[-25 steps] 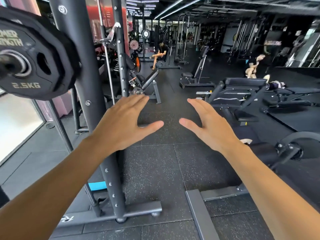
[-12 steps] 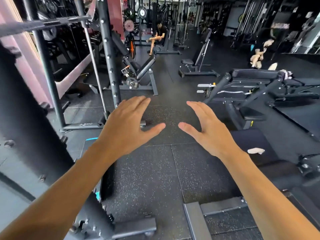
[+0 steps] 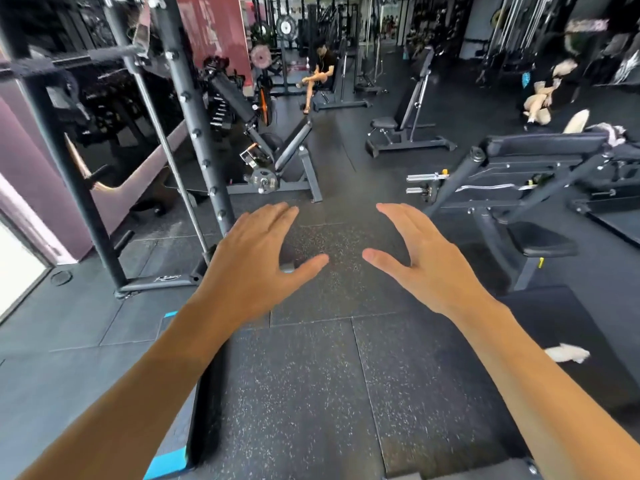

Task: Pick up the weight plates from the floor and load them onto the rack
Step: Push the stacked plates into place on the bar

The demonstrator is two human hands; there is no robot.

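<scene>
My left hand (image 3: 258, 258) and my right hand (image 3: 420, 261) are stretched out in front of me over the speckled rubber floor (image 3: 311, 375), palms facing each other, fingers apart, holding nothing. A dark rack (image 3: 194, 116) with studded uprights stands to the left, just beyond my left hand. A small plate (image 3: 264, 180) sits on a peg at the foot of a bench frame further ahead. No plate lies on the floor near my hands.
A black bench (image 3: 540, 237) with chrome bar ends (image 3: 424, 183) stands to the right. A black platform with a blue edge (image 3: 166, 469) lies at lower left. A white cloth (image 3: 566, 353) rests on a dark mat. A seated person (image 3: 320, 72) is far ahead.
The view has moved forward past the near rack post; the 2.5 kg plate on the bar at upper left has left the view. Both hands keep the same spread pose.
</scene>
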